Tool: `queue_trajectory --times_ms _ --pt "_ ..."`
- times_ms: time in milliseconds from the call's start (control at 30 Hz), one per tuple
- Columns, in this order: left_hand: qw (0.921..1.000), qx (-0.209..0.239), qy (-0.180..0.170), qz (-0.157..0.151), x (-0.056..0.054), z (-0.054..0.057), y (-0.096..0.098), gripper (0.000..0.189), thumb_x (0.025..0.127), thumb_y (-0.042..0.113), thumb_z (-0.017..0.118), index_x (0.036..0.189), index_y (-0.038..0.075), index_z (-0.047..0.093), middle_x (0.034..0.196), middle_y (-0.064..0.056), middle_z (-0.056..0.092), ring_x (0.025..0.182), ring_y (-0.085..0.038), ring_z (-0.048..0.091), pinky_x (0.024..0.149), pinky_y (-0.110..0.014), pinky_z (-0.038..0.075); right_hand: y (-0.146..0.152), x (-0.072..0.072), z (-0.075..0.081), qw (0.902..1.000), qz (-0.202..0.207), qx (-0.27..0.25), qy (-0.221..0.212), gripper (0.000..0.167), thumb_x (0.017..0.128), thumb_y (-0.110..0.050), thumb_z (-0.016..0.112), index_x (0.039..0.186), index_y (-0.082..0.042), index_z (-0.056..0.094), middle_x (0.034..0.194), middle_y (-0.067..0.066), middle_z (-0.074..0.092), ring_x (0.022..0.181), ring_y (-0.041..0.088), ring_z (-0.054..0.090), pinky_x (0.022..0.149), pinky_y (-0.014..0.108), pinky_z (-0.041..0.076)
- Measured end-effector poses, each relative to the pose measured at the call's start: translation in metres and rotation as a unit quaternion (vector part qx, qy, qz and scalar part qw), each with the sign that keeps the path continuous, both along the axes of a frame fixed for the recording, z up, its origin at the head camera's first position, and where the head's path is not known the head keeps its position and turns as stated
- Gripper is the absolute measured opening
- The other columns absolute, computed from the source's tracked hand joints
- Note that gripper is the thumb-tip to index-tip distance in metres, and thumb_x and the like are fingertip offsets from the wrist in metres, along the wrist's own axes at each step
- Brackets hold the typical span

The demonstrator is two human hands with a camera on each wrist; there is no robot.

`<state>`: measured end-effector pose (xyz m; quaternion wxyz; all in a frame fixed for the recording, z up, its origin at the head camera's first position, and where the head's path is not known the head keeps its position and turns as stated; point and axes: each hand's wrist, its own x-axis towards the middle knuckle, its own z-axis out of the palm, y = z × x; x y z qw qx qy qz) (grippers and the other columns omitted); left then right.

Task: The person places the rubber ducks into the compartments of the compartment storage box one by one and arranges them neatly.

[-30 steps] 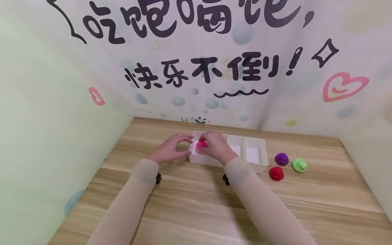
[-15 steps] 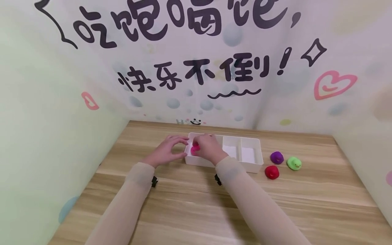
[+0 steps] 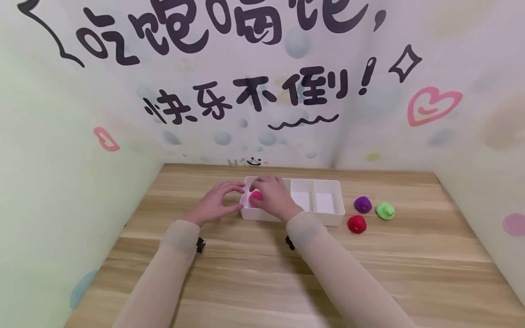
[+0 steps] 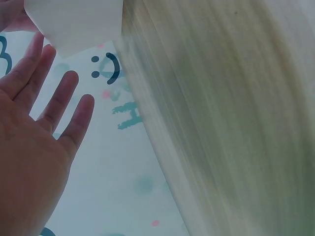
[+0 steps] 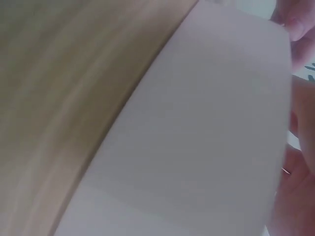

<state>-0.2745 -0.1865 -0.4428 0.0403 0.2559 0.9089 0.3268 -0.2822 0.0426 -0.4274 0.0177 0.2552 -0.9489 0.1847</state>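
A white divided box (image 3: 328, 218) lies lengthwise towards the back of the table. Inside its leftmost compartment sits a pink toy duck (image 3: 256, 198), partly covered by my right hand (image 3: 275, 196). That hand reaches over the front wall, its fingers loosely bent and spread above the duck; the thumb is hidden. At the box's left end, my left hand (image 3: 215, 202) has its fingertips and thumb right at the end wall. The left wrist view shows fairly straight fingers beside the box corner (image 4: 83, 24). In the right wrist view, the long outer wall (image 5: 197, 128) blocks the compartments.
Right of the box sit a purple toy duck (image 3: 362, 204), a red one (image 3: 357, 224) and a light green one (image 3: 385, 211). Further compartments of the box show bare floors. A printed cloth (image 3: 246, 136) rises behind the wooden table (image 3: 254, 282).
The right hand's fingers have loosened and lifted off the pink duck, which now stays in the left compartment. The left hand holds its place at the box's end. The head view has shifted slightly.
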Motion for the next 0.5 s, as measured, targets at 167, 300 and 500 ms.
queue_trajectory --times_ms 167,300,500 --pt "0.9999 0.008 -0.005 -0.002 0.001 0.001 -0.002 0.042 0.093 0.030 0.078 0.130 0.015 0.066 0.156 0.003 0.052 0.148 -0.030 0.037 0.121 -0.063 0.030 0.006 0.014 0.007 0.9986 -0.025 -0.017 0.043 0.029 0.092 -0.032 0.078 0.119 -0.022 0.073 0.139 0.004 0.062 0.137 0.028 0.049 0.119 0.056 0.036" --pt "0.9998 0.014 -0.010 -0.003 0.001 -0.002 -0.003 0.042 0.094 0.030 0.078 0.131 0.014 0.065 0.157 0.002 0.051 0.147 -0.031 0.037 0.120 -0.064 0.031 0.014 0.028 0.011 0.9964 -0.036 -0.033 0.069 0.029 0.094 -0.035 0.077 0.119 -0.022 0.074 0.140 0.005 0.061 0.138 0.029 0.048 0.118 0.056 0.036" --pt "0.9997 0.021 -0.008 0.001 0.000 -0.006 -0.002 0.042 0.093 0.026 0.079 0.130 0.013 0.066 0.156 0.003 0.051 0.146 -0.031 0.037 0.120 -0.063 0.032 0.038 0.044 0.014 0.9937 -0.048 -0.044 0.091 0.025 0.094 -0.030 0.076 0.117 -0.019 0.074 0.137 0.005 0.062 0.134 0.031 0.051 0.115 0.056 0.038"
